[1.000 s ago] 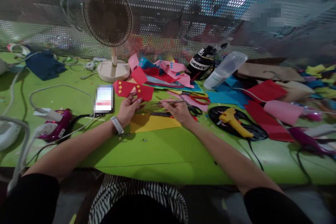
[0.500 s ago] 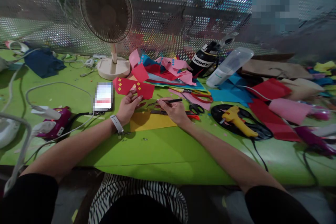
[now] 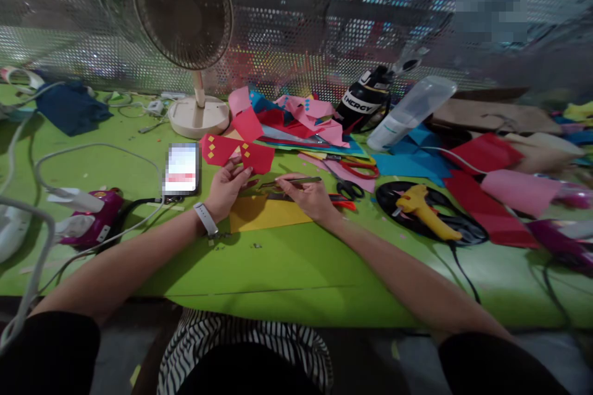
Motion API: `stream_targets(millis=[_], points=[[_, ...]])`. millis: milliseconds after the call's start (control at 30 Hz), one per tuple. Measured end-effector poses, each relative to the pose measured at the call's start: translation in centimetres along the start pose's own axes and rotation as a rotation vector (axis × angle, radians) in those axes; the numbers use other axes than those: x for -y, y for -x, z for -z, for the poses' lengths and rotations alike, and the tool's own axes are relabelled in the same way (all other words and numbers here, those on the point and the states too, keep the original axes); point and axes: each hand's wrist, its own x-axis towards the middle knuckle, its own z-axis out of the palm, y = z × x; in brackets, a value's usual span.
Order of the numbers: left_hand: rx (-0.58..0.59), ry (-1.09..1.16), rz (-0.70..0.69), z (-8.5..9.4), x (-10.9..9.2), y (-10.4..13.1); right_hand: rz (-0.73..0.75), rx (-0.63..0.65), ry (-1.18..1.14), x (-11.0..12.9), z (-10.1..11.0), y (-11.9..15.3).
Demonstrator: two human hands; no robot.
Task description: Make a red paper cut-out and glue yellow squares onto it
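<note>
Fingers of my left hand (image 3: 227, 187) pinch the lower edge of a red paper piece (image 3: 259, 157) that carries small yellow diamonds in two columns. My right hand (image 3: 303, 194) is closed on a pair of thin dark tweezers (image 3: 296, 180), whose tips point left toward my left hand. Whether the tips hold anything is too small to tell. Below both hands a yellow sheet (image 3: 264, 216) lies on the green table (image 3: 278, 271). A cutter with an orange end (image 3: 341, 200) lies partly under my right hand.
A phone (image 3: 181, 168) and a purple power strip (image 3: 95, 216) with cables are at left. Behind stand a fan (image 3: 199, 114) and a paper pile (image 3: 301, 120). Scissors (image 3: 349, 188), a black bottle (image 3: 364, 99) and a yellow glue gun (image 3: 428, 213) are at right.
The camera view has shifted slightly. The tweezers in my right hand have turned a little and look flatter. My left hand keeps its hold on the red paper.
</note>
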Motion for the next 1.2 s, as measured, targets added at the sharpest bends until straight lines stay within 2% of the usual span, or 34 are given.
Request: stream_targets(millis=[133, 433, 733, 1200], points=[[0.015, 0.0, -0.006, 0.1, 0.0, 0.0, -0.028, 0.01, -0.021, 0.0, 0.1, 0.0], [0.025, -0.028, -0.004, 0.0, -0.2, 0.2, 0.018, 0.024, 0.011, 0.4, 0.2, 0.1], [0.037, -0.016, 0.001, 0.0, -0.1, 0.0, -0.066, 0.015, -0.116, -0.5, 0.2, 0.1], [0.024, -0.016, -0.013, 0.0, -0.1, 0.1, -0.022, -0.073, -0.111, 0.3, 0.4, 0.3]])
